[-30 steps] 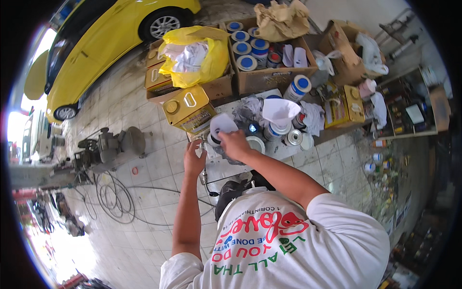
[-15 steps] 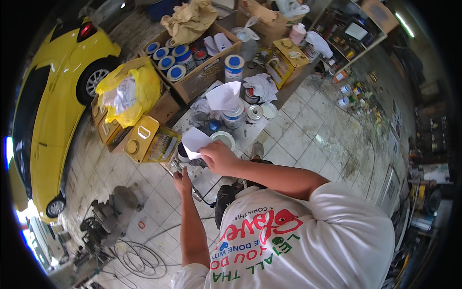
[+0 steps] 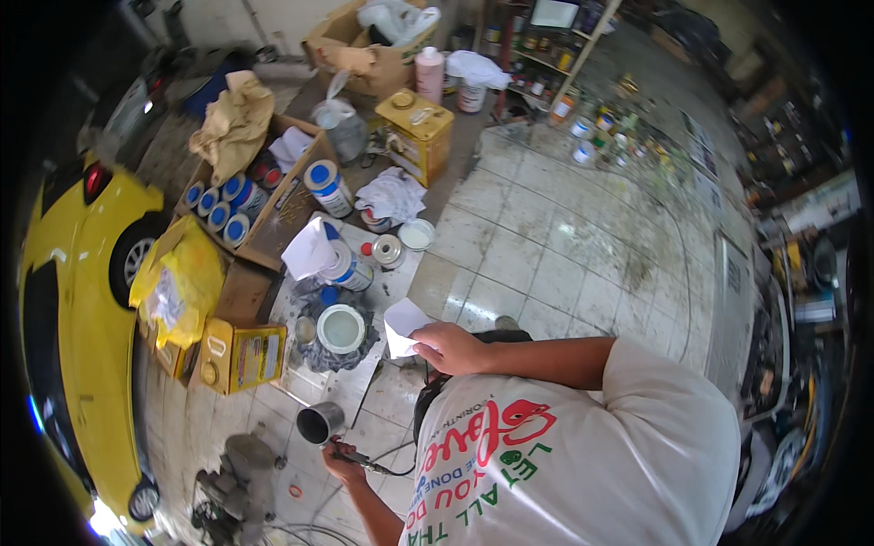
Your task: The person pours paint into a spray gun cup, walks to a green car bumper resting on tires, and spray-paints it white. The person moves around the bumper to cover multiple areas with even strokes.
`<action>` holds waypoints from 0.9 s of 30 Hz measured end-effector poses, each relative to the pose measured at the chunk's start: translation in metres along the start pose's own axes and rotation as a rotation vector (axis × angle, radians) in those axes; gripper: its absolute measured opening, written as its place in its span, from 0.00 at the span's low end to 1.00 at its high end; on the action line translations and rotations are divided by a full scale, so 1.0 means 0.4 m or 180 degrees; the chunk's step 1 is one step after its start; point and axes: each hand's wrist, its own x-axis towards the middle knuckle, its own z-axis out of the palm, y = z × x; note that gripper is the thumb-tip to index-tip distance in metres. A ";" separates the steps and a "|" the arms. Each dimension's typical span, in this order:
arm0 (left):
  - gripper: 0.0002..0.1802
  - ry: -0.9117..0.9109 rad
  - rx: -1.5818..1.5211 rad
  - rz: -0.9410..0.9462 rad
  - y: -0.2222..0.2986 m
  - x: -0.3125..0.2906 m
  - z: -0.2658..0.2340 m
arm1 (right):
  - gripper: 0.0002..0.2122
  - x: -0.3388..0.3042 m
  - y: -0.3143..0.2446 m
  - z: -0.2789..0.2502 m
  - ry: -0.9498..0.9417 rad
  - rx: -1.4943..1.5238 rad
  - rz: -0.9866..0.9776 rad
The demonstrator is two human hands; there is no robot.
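My left hand (image 3: 343,461) is closed round the handle of a spray gun (image 3: 362,460), whose open metal cup (image 3: 320,423) has a dark inside. A hose trails from the gun. Pinched in my right hand (image 3: 455,348) is a folded piece of white paper (image 3: 402,328), held over the right edge of the work board. Between the hands and farther off sits a round white tub (image 3: 342,328) of pale liquid on dark crumpled plastic. Behind it, another white paper (image 3: 309,248) rests against a blue-and-white can (image 3: 351,270).
An opened tin (image 3: 388,251) and a white lid (image 3: 417,235) lie near a crumpled cloth (image 3: 391,194). Yellow square tins (image 3: 241,355) and a carton (image 3: 289,196) of blue-lidded cans stand around the board. A yellow car (image 3: 86,318) is at left, a machine (image 3: 238,482) below.
The view has shifted. My left hand has drawn the spray gun away from the paper and tub, toward me, so its cup now shows. My right hand has moved the paper right, off the tub.
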 end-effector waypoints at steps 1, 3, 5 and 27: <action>0.15 0.0053 0.0030 -0.0073 -0.013 -0.052 0.039 | 0.07 -0.002 0.005 -0.022 -0.0052 0.0074 -0.0007; 0.14 0.0165 0.0074 -0.0232 -0.047 -0.128 0.131 | 0.09 -0.012 0.016 -0.070 -0.0173 0.0214 -0.0011; 0.11 0.0091 -0.0004 -0.0394 -0.097 -0.177 0.193 | 0.18 -0.035 0.044 -0.120 -0.0355 0.0387 0.0244; 0.09 -0.1490 -0.0032 -0.0595 -0.282 -0.240 1.117 | 0.45 -0.165 0.268 -0.275 -0.0745 0.1226 0.0865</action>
